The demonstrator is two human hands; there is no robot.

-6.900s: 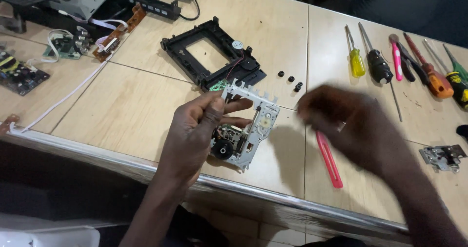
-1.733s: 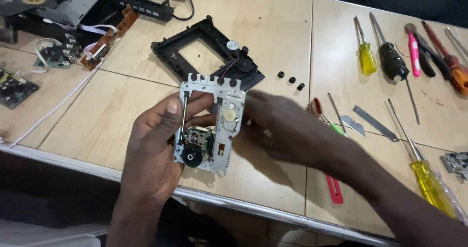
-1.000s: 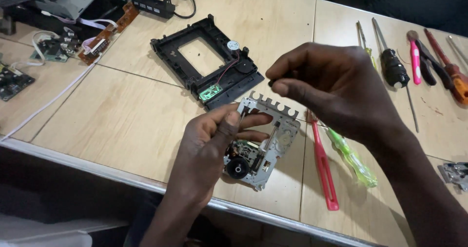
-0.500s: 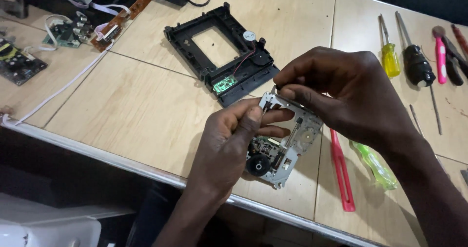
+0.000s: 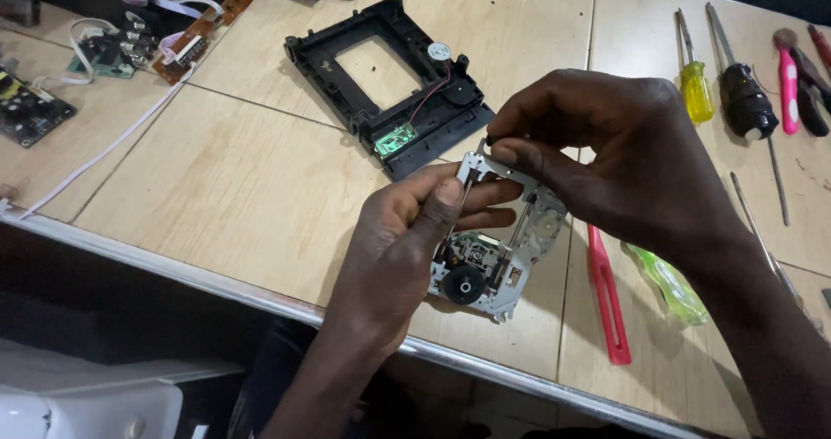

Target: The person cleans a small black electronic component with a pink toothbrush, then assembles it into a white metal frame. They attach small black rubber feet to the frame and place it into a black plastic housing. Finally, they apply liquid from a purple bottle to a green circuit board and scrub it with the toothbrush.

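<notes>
Both hands hold optical drive mechanism [image 5: 498, 253] above tabletop [image 5: 251, 188]: left hand [image 5: 402, 248] grips its side, right hand [image 5: 606, 158] pinches its top corner.

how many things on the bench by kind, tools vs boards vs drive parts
Screwdrivers: 2, yellow-handled screwdriver and black-handled screwdriver
Plastic pry tools: 2, red pry tool and green pry tool
Circuit boards: 3, green board, brown board, dark board
Drive parts: 2, black plastic frame and metal drive mechanism, gripped by left hand and right hand
Total: 9; right-edge tools uncounted
</notes>
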